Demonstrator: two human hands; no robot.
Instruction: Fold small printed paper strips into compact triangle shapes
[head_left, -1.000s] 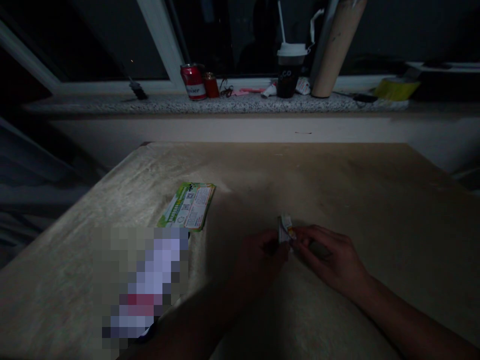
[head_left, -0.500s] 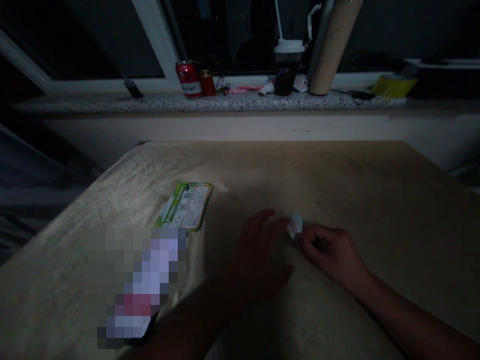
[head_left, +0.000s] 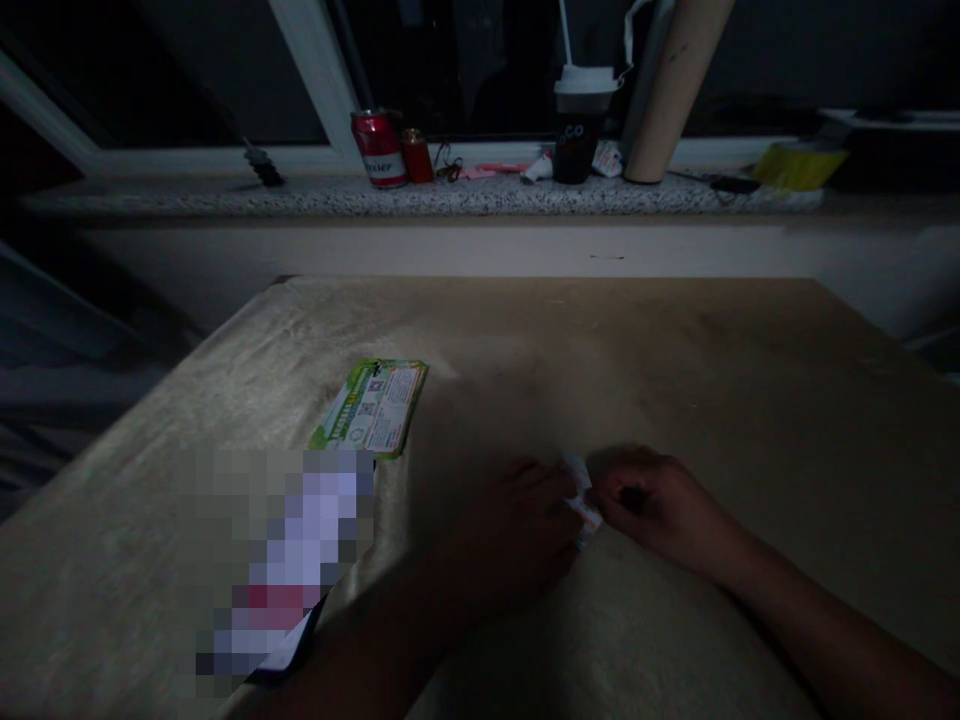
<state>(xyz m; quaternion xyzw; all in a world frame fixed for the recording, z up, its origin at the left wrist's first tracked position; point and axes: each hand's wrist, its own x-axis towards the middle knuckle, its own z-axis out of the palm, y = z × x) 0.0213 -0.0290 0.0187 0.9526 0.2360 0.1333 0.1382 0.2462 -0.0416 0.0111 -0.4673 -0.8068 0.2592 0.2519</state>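
Note:
Between my two hands is a small white piece of paper [head_left: 587, 517] with faint reddish print, creased and partly covered by fingers. My left hand [head_left: 521, 525] is closed on its left side, in deep shadow. On the right side, my right hand [head_left: 654, 505] pinches the paper between thumb and fingertips. Both hands are low over the tan tabletop [head_left: 697, 400]. Dim light hides the exact finger contacts.
A green printed packet [head_left: 382, 405] lies left of my hands, with a pixelated phone-like object [head_left: 311, 555] nearer me. On the windowsill behind stand a red can [head_left: 379, 150], a lidded cup with a straw [head_left: 574, 140] and a cardboard tube [head_left: 675, 95].
My left hand has gone from spread fingers to closed on the paper. The paper has come slightly nearer me and turned, still in my right hand's pinch.

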